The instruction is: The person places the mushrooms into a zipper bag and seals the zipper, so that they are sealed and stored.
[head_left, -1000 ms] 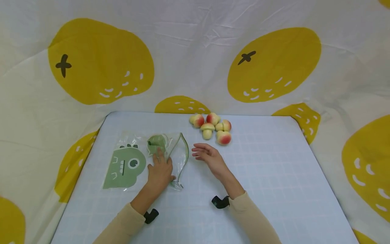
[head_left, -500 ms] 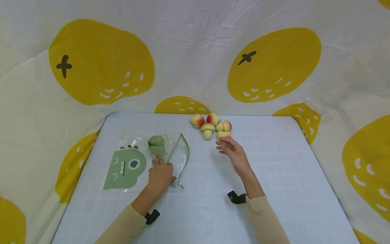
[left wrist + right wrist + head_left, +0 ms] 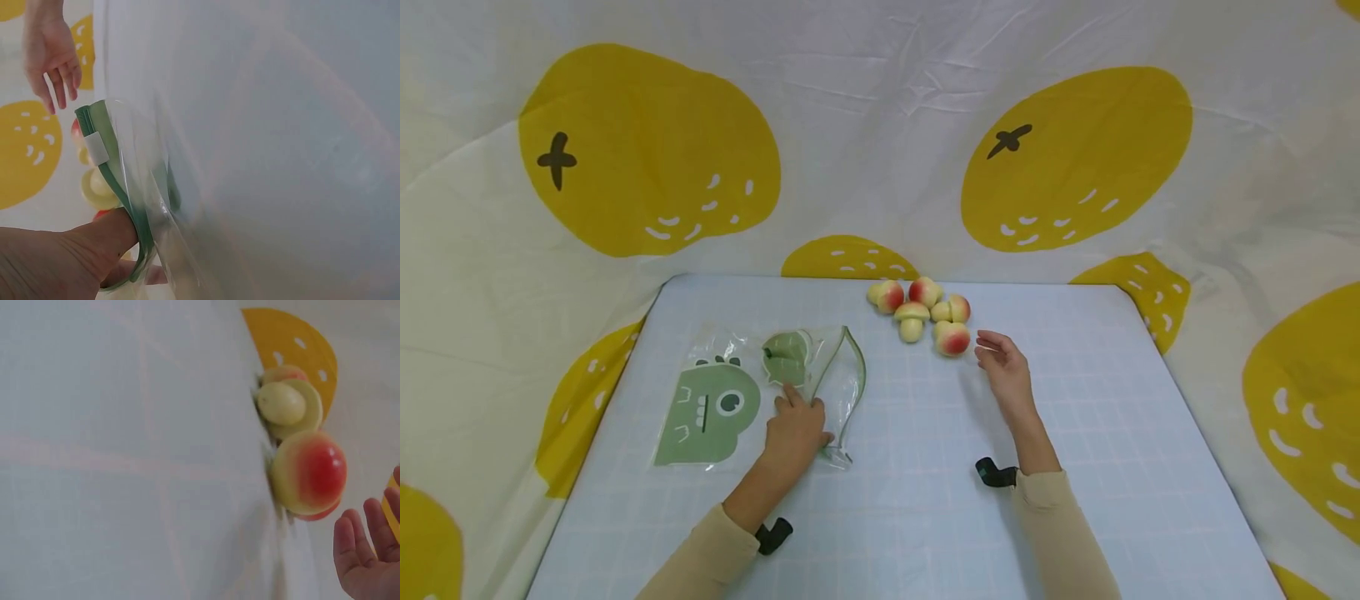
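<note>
My left hand (image 3: 795, 429) rests on a clear plastic zip bag (image 3: 850, 392) with a green dinosaur print (image 3: 711, 412). Its fingers lie over the bag's middle, and its thumb is near the mouth. In the left wrist view, finger and thumb meet the green zip edge (image 3: 115, 181), which carries a white slider (image 3: 96, 149); the plastic hides part of the contact. My right hand (image 3: 1009, 375) hovers with relaxed fingers and holds nothing. It is just right of a toy mushroom (image 3: 952, 340) with a red and cream cap, apart from it. Several more toy mushrooms (image 3: 912, 321) sit behind that one.
A pale blue checked cloth (image 3: 910, 508) covers the table. A white curtain with large yellow fruit shapes (image 3: 1075, 158) hangs behind and at the sides. Black wrist cameras (image 3: 996, 472) sit by both sleeves.
My right hand has moved right, passing in front of the nearest toy mushroom to its right side. My left hand has drawn back slightly on the bag. The mushrooms stay put.
</note>
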Demonstrator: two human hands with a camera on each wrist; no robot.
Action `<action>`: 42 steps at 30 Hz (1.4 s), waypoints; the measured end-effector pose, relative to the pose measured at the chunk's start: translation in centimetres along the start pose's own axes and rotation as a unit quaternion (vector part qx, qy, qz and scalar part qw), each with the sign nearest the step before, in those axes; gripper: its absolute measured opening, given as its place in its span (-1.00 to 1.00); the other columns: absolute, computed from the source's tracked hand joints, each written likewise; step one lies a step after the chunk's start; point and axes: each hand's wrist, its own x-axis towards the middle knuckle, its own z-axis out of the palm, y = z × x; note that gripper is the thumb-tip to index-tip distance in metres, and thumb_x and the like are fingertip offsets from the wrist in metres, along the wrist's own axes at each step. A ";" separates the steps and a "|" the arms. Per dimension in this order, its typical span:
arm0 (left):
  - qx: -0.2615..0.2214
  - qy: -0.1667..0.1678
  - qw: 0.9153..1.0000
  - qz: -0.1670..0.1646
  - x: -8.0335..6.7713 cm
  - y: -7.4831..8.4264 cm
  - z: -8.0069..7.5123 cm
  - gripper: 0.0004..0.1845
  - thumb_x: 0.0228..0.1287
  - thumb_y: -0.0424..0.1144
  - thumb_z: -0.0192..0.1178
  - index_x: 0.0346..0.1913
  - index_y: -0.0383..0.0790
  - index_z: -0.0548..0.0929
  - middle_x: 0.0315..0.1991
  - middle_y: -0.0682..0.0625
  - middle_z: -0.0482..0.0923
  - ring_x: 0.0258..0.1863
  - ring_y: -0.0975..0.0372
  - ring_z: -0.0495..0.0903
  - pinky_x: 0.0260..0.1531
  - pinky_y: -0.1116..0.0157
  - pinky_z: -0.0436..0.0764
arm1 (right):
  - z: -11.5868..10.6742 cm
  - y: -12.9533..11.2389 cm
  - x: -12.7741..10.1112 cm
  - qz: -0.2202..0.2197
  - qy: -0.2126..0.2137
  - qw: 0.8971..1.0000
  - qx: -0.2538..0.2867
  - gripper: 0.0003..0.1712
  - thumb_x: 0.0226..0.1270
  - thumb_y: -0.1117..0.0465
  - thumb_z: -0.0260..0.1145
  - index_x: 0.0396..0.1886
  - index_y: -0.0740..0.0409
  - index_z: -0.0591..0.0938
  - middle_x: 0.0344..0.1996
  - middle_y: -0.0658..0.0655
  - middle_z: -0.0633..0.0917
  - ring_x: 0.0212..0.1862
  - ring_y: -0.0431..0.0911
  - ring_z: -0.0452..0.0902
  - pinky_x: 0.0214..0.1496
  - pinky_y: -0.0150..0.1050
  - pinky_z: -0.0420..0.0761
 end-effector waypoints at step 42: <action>-0.102 -0.075 0.992 -0.030 -0.2 -0.4 0.1 -0.29 0.17 -0.03 0.46 0.26 -0.41 0.51 0.12 -0.77 0.28 -0.03 -0.48 0.47 -0.41 -0.13 0.65 | 2.6 2.0 3.3 0.091 -0.020 0.995 -0.040 -0.22 0.27 0.12 0.49 0.42 0.12 0.38 0.19 0.25 0.48 0.17 0.06 0.40 0.11 -0.15 0.43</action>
